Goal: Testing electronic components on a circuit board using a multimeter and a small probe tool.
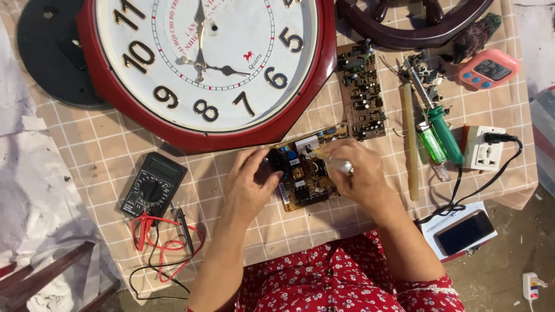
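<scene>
Glossy red plastic clock frame (98, 75); matt checked tablecloth (87, 144); matt black plastic multimeter (153, 185); glossy phone (465, 232).

Count: 1 big red-rimmed wall clock (205, 63), 1 black round disc (49, 55), 2 circuit boards, small one (303, 170) under the hands, long one (361, 92) beside the clock. 1 multimeter (153, 184), 2 probe leads (165, 237) (red, black). 1 green-handled soldering iron (445, 133), 1 white socket block (484, 148), 1 pink timer (488, 69), 1 phone (465, 231).
</scene>
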